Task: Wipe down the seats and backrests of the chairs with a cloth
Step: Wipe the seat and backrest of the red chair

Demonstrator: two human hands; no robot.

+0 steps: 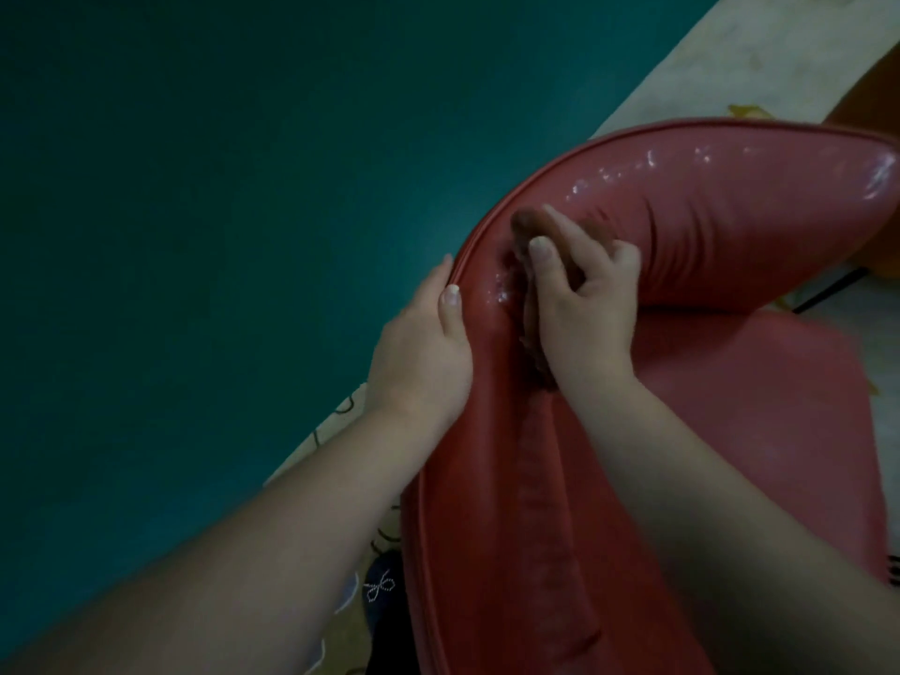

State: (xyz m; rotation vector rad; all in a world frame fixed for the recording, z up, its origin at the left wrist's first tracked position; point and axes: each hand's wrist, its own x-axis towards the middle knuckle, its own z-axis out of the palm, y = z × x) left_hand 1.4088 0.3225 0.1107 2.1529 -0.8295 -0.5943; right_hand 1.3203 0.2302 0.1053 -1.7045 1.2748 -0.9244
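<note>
On backrest (706, 236): right hand (579, 309) grips cloth (528, 236).

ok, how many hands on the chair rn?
2. The left hand grips the rim of the red backrest. The right hand presses a brown cloth against the backrest's inner face, beside the left one.

Pale patterned floor (759, 51) (wall-side) carries red chair (730, 226).
</note>
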